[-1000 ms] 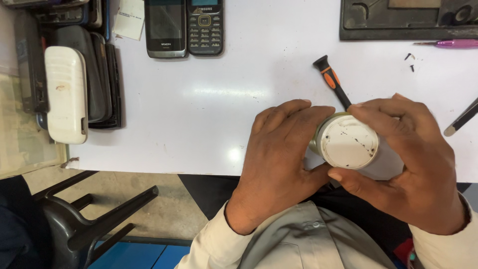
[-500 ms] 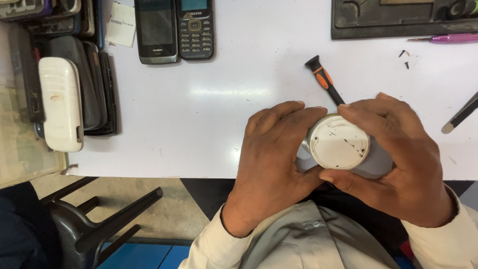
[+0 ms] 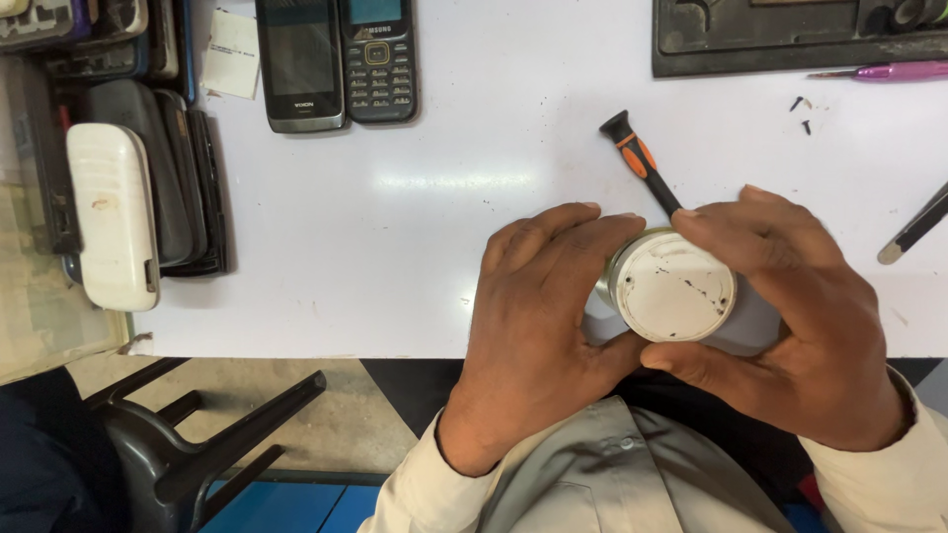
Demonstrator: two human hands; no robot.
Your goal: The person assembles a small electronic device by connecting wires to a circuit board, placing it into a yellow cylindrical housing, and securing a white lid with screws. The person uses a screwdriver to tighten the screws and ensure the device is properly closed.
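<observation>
Both hands grip one thing: our left hand point(image 3: 538, 326) and right hand point(image 3: 800, 316) wrap fingers tight around a round white-faced device point(image 3: 673, 288), held just above the near edge of the white bench point(image 3: 415, 247). Its casing looks closed yet; tiny dark screws point(image 3: 802, 114) already lie loose farther back. An orange-and-black screwdriver point(image 3: 640, 163) rests just behind the device, two mobile phones point(image 3: 336, 59) well apart to the left, a purple tool point(image 3: 889, 71) by the dark tray point(image 3: 790, 44).
</observation>
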